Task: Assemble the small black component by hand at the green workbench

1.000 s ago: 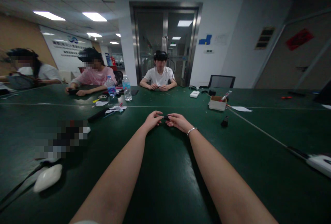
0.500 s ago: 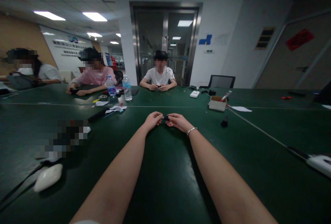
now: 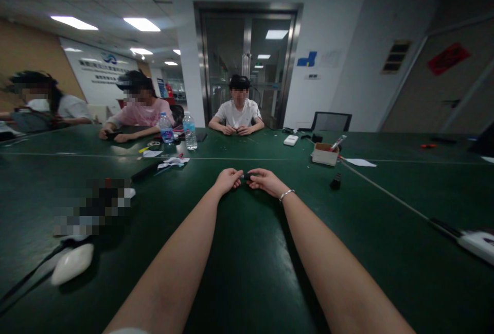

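Both my arms reach forward over the green table (image 3: 250,251). Between my fingertips is a small black object (image 3: 247,176), too small to name, with a paler end toward the left. My right hand (image 3: 266,182) pinches its black part between thumb and fingers. My left hand (image 3: 228,180) is closed in a pinch at the paler end, and the fingers hide most of what they grip. A black block-like piece (image 3: 335,181) lies on the table to the right of my right hand.
A small box (image 3: 324,155) with a pen-like item stands at the right. Two water bottles (image 3: 190,132) stand back left, near papers (image 3: 173,162). At front left lies a white mouse-shaped object (image 3: 73,264). A white power strip (image 3: 478,246) sits far right. Several people sit across the table.
Both hands stay in nearly the same place. The small black object has turned slightly between the fingertips, and the fingers have shifted a little.
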Motion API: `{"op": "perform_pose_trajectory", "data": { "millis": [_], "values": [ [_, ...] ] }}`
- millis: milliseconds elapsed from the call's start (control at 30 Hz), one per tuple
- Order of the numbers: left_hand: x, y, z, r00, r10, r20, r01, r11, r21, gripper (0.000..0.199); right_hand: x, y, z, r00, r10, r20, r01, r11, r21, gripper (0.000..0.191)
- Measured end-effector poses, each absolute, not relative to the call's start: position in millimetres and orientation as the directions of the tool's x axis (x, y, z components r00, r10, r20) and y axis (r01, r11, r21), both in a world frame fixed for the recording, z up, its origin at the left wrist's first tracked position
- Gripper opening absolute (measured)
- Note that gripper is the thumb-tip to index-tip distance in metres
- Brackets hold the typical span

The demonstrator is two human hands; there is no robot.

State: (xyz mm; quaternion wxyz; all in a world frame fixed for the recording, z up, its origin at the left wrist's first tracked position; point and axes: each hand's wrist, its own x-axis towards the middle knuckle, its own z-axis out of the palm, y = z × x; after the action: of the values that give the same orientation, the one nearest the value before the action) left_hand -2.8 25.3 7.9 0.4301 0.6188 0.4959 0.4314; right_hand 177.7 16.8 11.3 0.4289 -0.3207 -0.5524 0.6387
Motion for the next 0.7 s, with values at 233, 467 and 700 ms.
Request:
{"op": "perform_pose_trajectory", "data": {
  "millis": [233,467,700],
  "values": [
    [-4.1,23.9,9.5,0.131,0.986,0.106,0.317,-0.143,0.938,0.030,177.8,15.9,12.1,-0.436,0.897,0.079,-0.181,-0.002,-0.983,0.023],
    [-4.7,25.3,8.1,0.134,0.986,0.094,0.322,-0.133,0.937,0.033,177.7,13.9,12.8,-0.435,0.895,0.101,-0.194,0.016,-0.981,0.031],
    [-4.0,27.3,8.5,0.164,0.985,0.045,0.146,-0.070,0.987,0.017,177.5,16.5,12.0,-0.396,0.916,0.064,-0.216,-0.025,-0.976,0.022]
  ]
}}
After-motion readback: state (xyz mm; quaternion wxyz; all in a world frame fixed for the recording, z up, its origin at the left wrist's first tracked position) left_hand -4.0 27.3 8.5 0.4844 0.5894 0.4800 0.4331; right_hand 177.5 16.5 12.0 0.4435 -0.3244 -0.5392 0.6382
